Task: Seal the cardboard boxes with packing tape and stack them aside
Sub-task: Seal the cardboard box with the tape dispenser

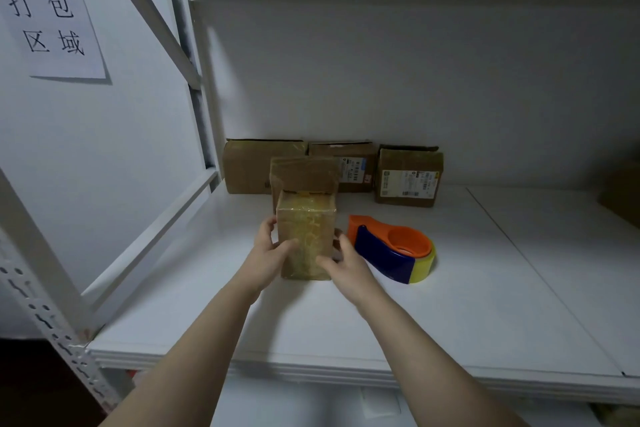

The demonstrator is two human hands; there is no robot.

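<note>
From the head camera, a small box (306, 236) wrapped in shiny tape stands upright on the white shelf (450, 305). The left hand (268, 250) grips its left side and the right hand (343, 262) grips its right side, with fingers curled round it. An orange and blue tape holder (393, 248) lies just beside the right hand. Another box (303, 172) stands right behind the small one. Three more boxes (408, 175) sit in a row by the back wall.
</note>
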